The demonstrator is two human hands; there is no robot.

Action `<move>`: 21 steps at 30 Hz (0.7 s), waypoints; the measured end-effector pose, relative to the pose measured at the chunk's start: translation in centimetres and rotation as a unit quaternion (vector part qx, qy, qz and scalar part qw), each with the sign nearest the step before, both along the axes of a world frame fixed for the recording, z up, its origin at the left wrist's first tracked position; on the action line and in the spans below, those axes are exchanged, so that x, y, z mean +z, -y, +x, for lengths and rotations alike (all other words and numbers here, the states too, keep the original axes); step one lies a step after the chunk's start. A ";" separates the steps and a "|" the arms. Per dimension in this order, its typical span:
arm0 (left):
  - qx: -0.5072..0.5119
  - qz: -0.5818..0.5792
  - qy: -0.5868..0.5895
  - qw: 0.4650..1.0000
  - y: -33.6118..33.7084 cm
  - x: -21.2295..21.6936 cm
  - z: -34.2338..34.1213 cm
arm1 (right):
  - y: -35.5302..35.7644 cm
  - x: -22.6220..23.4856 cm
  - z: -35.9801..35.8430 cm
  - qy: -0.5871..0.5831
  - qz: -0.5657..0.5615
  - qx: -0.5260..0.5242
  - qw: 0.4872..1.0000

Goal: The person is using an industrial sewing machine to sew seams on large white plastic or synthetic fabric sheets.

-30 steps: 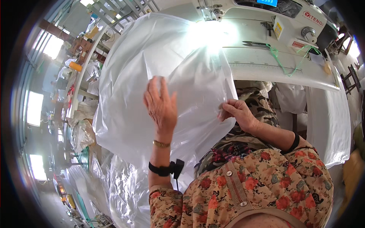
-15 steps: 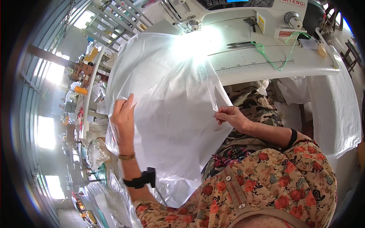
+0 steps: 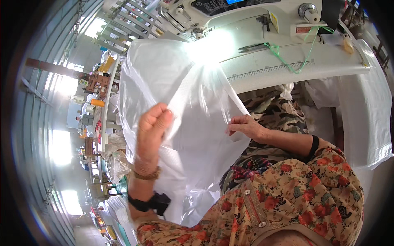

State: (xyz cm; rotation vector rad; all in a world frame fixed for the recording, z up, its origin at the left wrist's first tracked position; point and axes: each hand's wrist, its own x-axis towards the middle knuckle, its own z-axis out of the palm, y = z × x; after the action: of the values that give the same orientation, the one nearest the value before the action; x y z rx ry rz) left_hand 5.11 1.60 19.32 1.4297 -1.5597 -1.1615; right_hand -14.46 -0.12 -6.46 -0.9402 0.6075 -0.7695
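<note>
A large sheet of translucent white plastic (image 3: 201, 151) hangs from the bright lamp spot at the sewing machine's needle area down over my lap. My left hand (image 3: 152, 129) pinches a fold of it near the middle, with thumb and fingers together. My right hand (image 3: 247, 127) has its fingers closed on the sheet's right edge, above my camouflage-clad leg. Creases fan out from the sewing machine (image 3: 198, 33) toward both hands. Glare hides the needle and the part of the sheet beneath it.
On the machine bed lie a pair of dark thread snips (image 3: 252, 48) and a loose green cord (image 3: 293, 67), behind a printed ruler strip (image 3: 271, 70). More white plastic (image 3: 366, 119) drapes at the right. A slatted metal rack (image 3: 131, 24) stands beyond the sheet at the back left.
My left hand has moved right from the sheet's left side and now grips a fold nearer the middle. My right hand stays at the right edge. The view has shifted slightly.
</note>
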 end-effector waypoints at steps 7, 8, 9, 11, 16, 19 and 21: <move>0.012 0.030 -0.052 0.998 -5.4 -14.5 -0.1 | -1.4 4.6 -0.5 0.114 0.002 0.032 0.993; 0.034 0.013 -0.034 0.999 -5.4 -15.7 -0.1 | -1.4 5.1 -0.6 0.114 -0.016 0.032 0.993; 0.056 -0.003 -0.016 0.998 -5.5 -16.5 -0.3 | -1.5 5.3 -0.7 0.115 -0.033 0.026 0.992; 0.068 0.000 -0.037 0.997 -5.5 -17.0 -1.2 | -2.2 5.0 -0.3 0.120 -0.026 0.030 0.992; 0.063 -0.035 0.018 0.997 -5.7 -18.8 -0.3 | -3.7 7.6 -0.3 -0.036 -0.104 0.046 0.993; 0.059 -0.001 -0.056 0.997 -5.6 -18.2 -0.4 | -3.7 8.7 0.0 -0.118 -0.183 0.029 0.976; 0.052 0.022 -0.061 0.997 -5.6 -18.2 -0.3 | -3.5 7.8 0.5 -0.220 -0.425 -0.023 0.878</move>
State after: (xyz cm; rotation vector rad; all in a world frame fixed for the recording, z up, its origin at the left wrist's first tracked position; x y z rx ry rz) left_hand 4.77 7.19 1.07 1.4219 -1.3683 -1.2045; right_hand -13.94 3.40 1.32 -1.9589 0.6892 -0.8836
